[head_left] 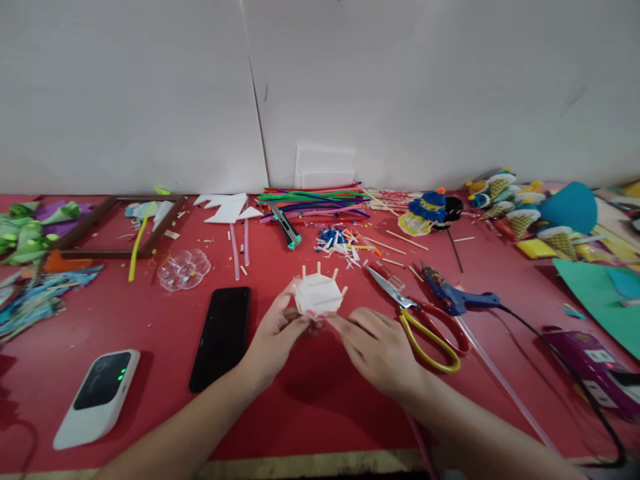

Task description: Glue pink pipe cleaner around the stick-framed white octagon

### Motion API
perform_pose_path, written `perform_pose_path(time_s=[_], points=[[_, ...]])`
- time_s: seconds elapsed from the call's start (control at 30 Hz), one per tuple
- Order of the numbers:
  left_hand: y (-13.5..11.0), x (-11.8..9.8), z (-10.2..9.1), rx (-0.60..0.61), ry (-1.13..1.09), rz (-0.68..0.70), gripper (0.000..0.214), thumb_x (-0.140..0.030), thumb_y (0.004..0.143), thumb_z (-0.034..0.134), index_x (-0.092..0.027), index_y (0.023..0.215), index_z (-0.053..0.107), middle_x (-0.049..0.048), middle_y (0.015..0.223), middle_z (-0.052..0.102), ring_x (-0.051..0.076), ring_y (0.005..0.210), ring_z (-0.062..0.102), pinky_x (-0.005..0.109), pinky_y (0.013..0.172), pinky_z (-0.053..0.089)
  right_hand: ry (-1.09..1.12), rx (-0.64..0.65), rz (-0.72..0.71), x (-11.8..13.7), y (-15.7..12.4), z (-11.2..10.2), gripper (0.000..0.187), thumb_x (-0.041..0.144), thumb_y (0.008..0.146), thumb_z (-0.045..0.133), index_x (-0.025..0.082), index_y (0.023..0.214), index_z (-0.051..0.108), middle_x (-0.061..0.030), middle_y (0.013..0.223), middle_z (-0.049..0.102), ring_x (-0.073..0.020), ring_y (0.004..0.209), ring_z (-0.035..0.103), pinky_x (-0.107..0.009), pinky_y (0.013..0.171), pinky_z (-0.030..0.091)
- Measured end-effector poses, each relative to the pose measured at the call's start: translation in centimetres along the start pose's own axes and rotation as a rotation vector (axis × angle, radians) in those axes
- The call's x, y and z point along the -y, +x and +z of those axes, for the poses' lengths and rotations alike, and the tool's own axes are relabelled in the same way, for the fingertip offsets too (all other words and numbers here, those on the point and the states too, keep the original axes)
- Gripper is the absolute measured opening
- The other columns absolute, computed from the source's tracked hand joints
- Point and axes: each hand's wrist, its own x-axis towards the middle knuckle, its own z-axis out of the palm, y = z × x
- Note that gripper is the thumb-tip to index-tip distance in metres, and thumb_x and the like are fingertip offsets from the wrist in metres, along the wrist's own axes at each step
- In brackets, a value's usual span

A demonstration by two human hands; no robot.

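Between my hands, raised over the red table, is a small white disc [320,293] with several short wooden sticks standing out around its edge. My left hand [280,327] grips its left and lower edge between thumb and fingers. At the lower right edge, the fingertips of my right hand [377,343] press against the disc, the other fingers curled. Scissors [415,313] with red and yellow handles lie just right of it. Beyond the disc is a pile of small blue, white and orange cut pieces [337,239].
A blue glue gun [455,293] with a black cord lies right of the scissors. A black phone [221,337] and a white device [100,397] are at left. Farther back are a box cutter [286,227], pipe cleaners [310,197] and a clear flower-shaped palette [184,269].
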Motion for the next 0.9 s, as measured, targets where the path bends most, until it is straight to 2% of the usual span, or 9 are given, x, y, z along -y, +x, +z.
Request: perform_pose_path(time_s=[0.13,0.27,0.4,0.5,0.6,0.8,0.9], points=[[-0.14,-0.19,0.17,-0.012,-0.031,-0.037,0.053,-0.018,0.077,0.072,-0.021,0.127,0.054,0.0011,0.082,0.074,0.016,0.078,0.069,0.032,0.082,0.052,0.006,-0.023,-0.017,0.09,0.13,-0.10,0.032,0.016,0.099,0.042,0.015,0.108,0.074,-0.0020,0.064,0.058,-0.0124,0.060,0.055,-0.024,0.059,0.044],[-0.12,-0.16,0.26,-0.018,-0.006,-0.044,0.062,-0.019,0.077,0.073,-0.020,0.134,0.048,0.0019,0.084,0.075,0.017,0.080,0.071,0.033,0.085,0.053,-0.002,-0.042,-0.016,0.18,0.15,0.09,0.031,0.017,0.100,0.043,0.015,0.106,0.073,-0.0018,0.063,0.060,-0.0126,0.060,0.057,-0.025,0.060,0.046],[-0.02,-0.29,0.32,-0.056,0.034,-0.043,0.060,-0.022,0.076,0.075,-0.016,0.131,0.051,0.0050,0.087,0.076,0.018,0.082,0.073,0.033,0.085,0.055,0.015,-0.099,0.067,0.21,0.09,0.25,0.023,0.017,0.098,0.047,0.016,0.103,0.069,-0.0029,0.069,0.067,-0.0139,0.060,0.061,-0.026,0.060,0.048],[-0.01,-0.45,0.44,-0.107,0.043,-0.034,0.062,-0.020,0.077,0.075,-0.016,0.133,0.050,0.0035,0.084,0.075,0.018,0.082,0.073,0.030,0.083,0.056,0.136,-0.163,0.175,0.15,0.08,0.12,0.017,0.015,0.095,0.050,0.018,0.103,0.065,-0.0052,0.080,0.072,-0.0158,0.067,0.066,-0.027,0.065,0.052],[0.01,-0.44,0.48,-0.129,0.054,-0.020,0.074,-0.019,0.077,0.075,-0.017,0.143,0.041,0.0009,0.078,0.074,0.019,0.084,0.074,0.030,0.084,0.056,0.294,-0.183,0.233,0.09,0.11,-0.06,0.016,0.012,0.094,0.051,0.018,0.103,0.062,-0.0058,0.084,0.072,-0.0161,0.072,0.067,-0.026,0.067,0.054],[0.04,-0.23,0.26,-0.100,0.090,-0.020,0.078,-0.021,0.078,0.074,-0.018,0.147,0.036,0.0053,0.092,0.077,0.018,0.085,0.073,0.033,0.087,0.057,0.436,-0.159,0.128,0.40,0.21,-0.07,0.017,0.009,0.092,0.054,0.017,0.103,0.065,-0.0057,0.082,0.068,-0.0147,0.074,0.065,-0.025,0.069,0.055],[0.01,-0.23,0.23,-0.095,0.093,-0.019,0.079,-0.020,0.080,0.072,-0.020,0.149,0.033,0.0053,0.094,0.077,0.017,0.085,0.073,0.032,0.086,0.057,0.484,-0.178,0.178,0.50,0.33,-0.16,0.018,0.008,0.092,0.054,0.017,0.103,0.065,-0.0052,0.083,0.069,-0.0141,0.076,0.066,-0.024,0.071,0.055]])
